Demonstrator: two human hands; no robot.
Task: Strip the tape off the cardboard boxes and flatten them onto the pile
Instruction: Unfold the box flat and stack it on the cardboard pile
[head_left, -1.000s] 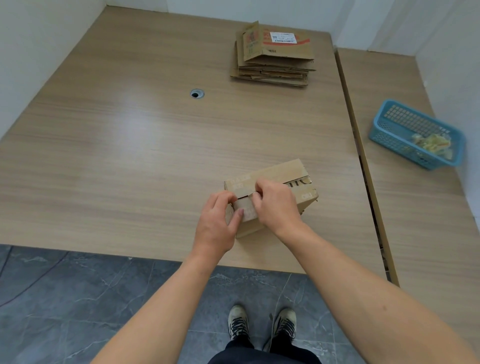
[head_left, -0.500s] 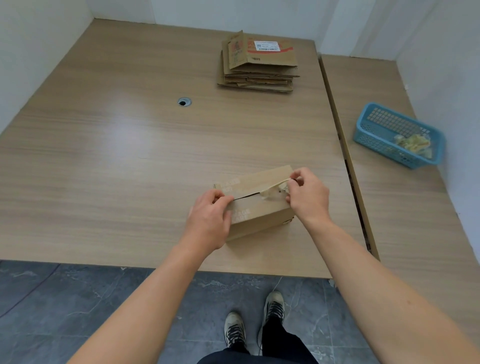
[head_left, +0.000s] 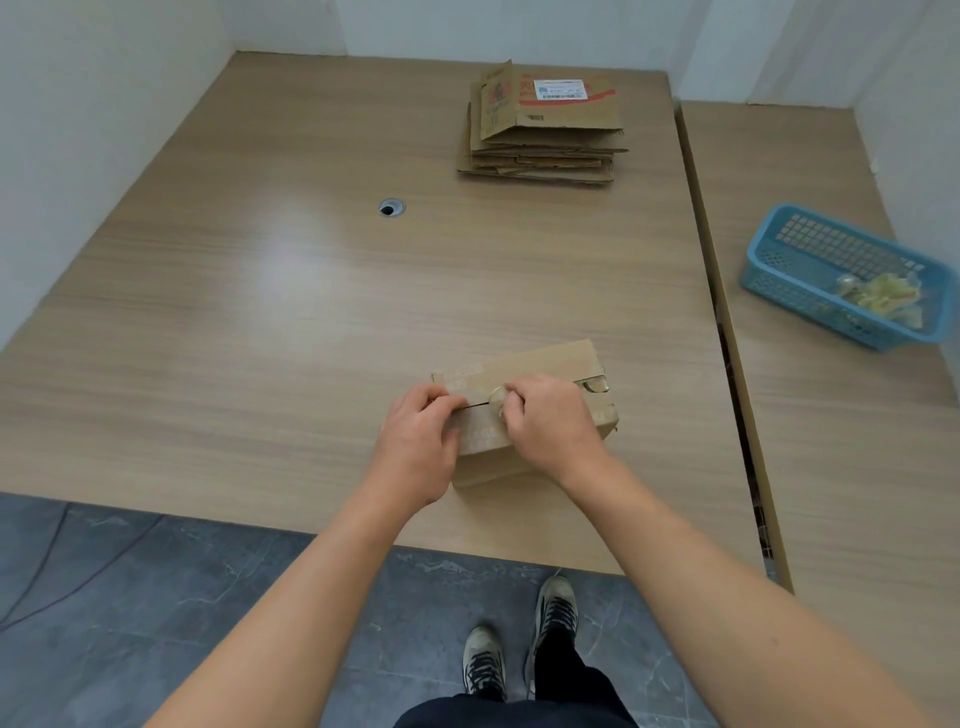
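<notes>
Head view: I am watching two hands working on a cardboard box (head_left: 545, 364) near the table's (head_left: 260, 322) front edge.
The left hand (head_left: 415, 449) is gripping the box's left end, fingers curled over its top; the right hand (head_left: 550, 423) is pinching a crumpled strip of tape (head_left: 496, 397) at the top seam. The flattened pile (head_left: 543, 140) is lying at the far side.

Box (head_left: 545, 364) was plain brown with pale tape (head_left: 497, 399), pile (head_left: 540, 150) had a white label (head_left: 558, 89) and red stripe (head_left: 566, 102), basket (head_left: 774, 283) blue mesh, table (head_left: 260, 338) light woodgrain, floor (head_left: 208, 571) dark grey marble-ish.
</notes>
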